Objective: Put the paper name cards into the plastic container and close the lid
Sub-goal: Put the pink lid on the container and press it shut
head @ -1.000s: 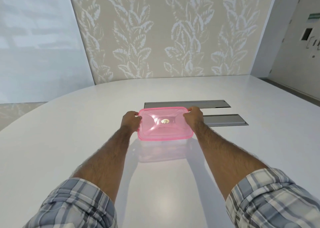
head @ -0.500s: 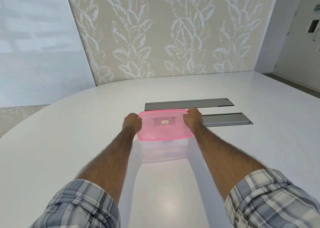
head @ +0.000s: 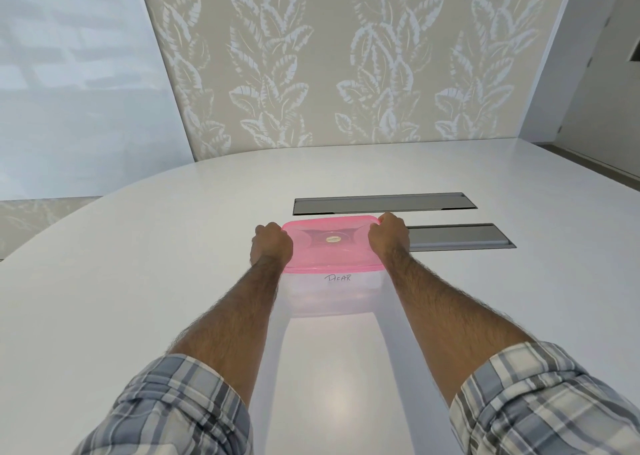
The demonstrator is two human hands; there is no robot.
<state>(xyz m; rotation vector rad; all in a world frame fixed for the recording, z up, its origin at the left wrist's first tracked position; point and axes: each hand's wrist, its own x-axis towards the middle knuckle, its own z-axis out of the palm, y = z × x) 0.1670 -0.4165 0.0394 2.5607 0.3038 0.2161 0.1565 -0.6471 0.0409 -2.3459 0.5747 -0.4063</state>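
1. Now the pink lid point(head: 332, 243) is laid level on the clear plastic container point(head: 332, 297); one second earlier it was held tilted above the rim.
2. A paper name card point(head: 337, 277), marked with handwriting, is seen through the near wall. Loading is therefore judged complete, and only the pressing-down of the lid's edges is left to be confirmed.
3. The container is placed near the middle of the white table point(head: 166, 253), just in front of two grey metal hatches point(head: 384, 202).
4. The left hand point(head: 272, 245) is set at the lid's left edge and the right hand point(head: 389, 234) at its right edge. The fingers of both are curled together and clamped on the lid's edges; the fingertips are hidden.
5. Both forearms are extended forward, nearly parallel, with the plaid sleeves point(head: 180, 402) rolled at the elbows.
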